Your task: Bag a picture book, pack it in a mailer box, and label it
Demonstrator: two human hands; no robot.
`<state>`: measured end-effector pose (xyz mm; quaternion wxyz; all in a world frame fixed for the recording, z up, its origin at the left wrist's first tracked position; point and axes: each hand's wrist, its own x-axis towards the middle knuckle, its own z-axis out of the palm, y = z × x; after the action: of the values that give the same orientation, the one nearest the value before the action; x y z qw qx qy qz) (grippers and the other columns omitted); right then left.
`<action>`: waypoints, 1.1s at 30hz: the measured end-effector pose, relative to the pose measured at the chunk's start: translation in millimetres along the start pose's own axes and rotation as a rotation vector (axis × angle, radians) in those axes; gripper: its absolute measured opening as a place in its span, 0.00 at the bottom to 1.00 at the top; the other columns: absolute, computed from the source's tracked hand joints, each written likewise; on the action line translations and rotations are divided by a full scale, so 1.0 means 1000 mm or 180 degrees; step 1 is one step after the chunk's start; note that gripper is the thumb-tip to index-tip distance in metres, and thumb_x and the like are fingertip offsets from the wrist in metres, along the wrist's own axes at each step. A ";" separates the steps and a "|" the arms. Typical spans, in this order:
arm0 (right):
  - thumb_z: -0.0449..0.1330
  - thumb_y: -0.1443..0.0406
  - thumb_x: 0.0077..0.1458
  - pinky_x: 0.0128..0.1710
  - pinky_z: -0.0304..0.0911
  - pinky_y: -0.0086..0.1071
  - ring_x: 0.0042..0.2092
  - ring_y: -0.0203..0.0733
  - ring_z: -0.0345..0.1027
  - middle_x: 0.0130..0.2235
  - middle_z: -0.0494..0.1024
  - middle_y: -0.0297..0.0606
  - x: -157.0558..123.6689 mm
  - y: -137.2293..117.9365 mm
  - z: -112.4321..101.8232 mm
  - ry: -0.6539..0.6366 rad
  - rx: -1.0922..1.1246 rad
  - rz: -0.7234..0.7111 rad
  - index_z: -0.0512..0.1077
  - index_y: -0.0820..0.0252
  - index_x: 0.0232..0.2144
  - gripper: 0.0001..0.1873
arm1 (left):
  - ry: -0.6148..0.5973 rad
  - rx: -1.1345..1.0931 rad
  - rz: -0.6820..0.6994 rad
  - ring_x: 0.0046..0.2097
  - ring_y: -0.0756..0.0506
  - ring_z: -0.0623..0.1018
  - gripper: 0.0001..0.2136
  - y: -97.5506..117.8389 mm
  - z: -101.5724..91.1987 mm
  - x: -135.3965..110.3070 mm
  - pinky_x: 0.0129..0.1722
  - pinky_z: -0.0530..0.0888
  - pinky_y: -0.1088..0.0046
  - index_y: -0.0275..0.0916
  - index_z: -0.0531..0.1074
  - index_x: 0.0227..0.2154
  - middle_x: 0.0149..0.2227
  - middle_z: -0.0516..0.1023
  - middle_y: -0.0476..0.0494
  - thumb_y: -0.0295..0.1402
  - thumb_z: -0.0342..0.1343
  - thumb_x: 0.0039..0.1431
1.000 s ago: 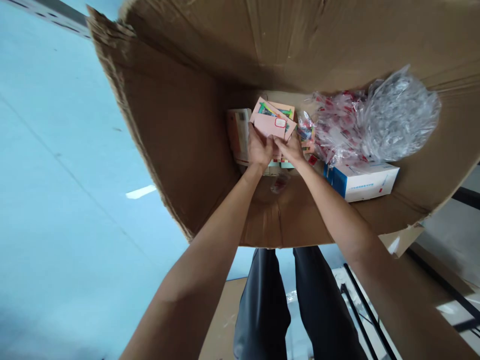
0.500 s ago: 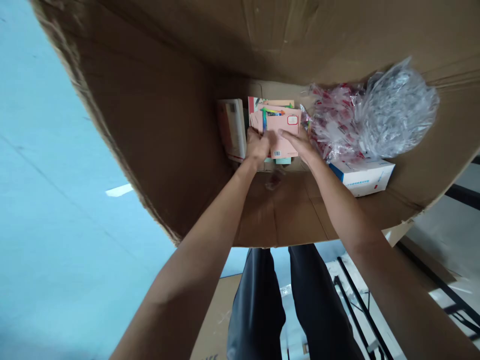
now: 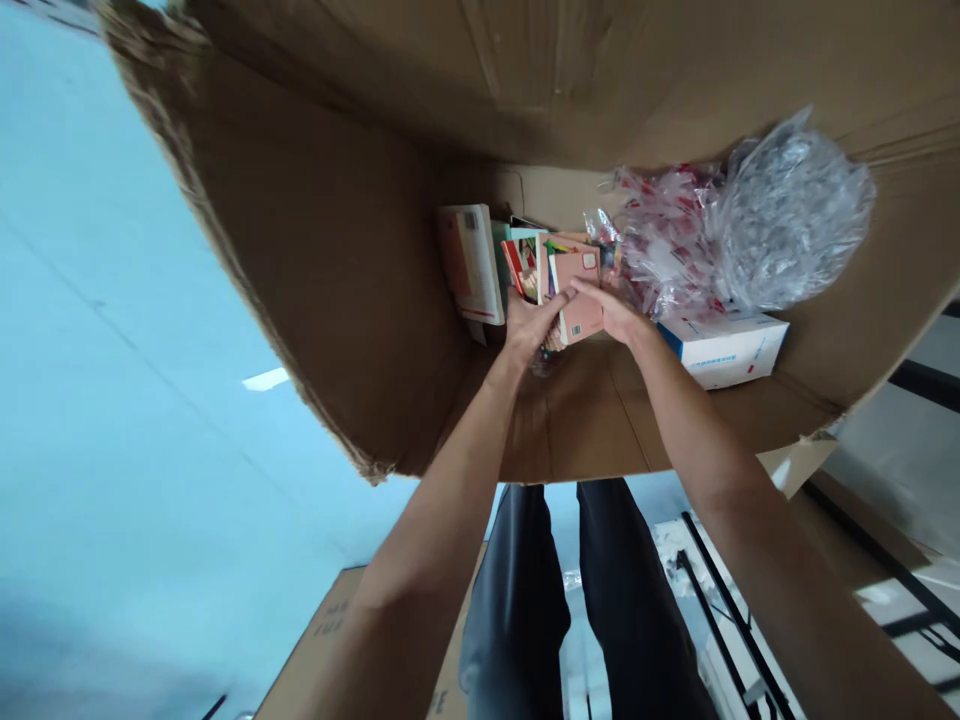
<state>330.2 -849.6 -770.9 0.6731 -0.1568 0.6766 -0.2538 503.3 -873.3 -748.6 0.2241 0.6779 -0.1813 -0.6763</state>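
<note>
Both my arms reach deep into a large cardboard box (image 3: 322,270). My left hand (image 3: 531,325) and my right hand (image 3: 611,312) are closed on a stack of thin pink booklets (image 3: 576,290), which stand upright near the far wall of the box. The left hand grips the stack's lower left edge, with a colourful booklet (image 3: 525,265) showing just above the fingers. The right hand clasps the stack's lower right side. A thicker pale book (image 3: 472,262) stands upright directly to the left of the stack.
Clear plastic bags with red-and-white packets (image 3: 664,250) and a crumpled clear bag (image 3: 791,225) lie at the right inside the box, over a white and blue carton (image 3: 724,350). My dark trousers (image 3: 555,600) show below. A blue floor (image 3: 112,400) lies to the left.
The pink booklets went from tilted and raised in my hands to standing upright next to the pale book. Both hands slid lower along the stack.
</note>
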 end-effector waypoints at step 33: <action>0.82 0.46 0.44 0.59 0.82 0.53 0.51 0.61 0.88 0.49 0.91 0.46 -0.980 -0.076 -0.066 0.3622 0.4220 -0.1466 0.82 0.56 0.50 0.35 | -0.5196 0.2509 0.1174 0.62 0.35 0.82 0.30 0.163 0.219 -0.837 0.66 0.76 0.56 0.42 0.73 0.60 0.60 0.83 0.35 0.55 0.69 0.63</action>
<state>298.5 -359.9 83.7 0.1216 0.2809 0.5741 -0.7594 277.4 -562.7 43.3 -0.1159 -0.0213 -0.6051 -0.7874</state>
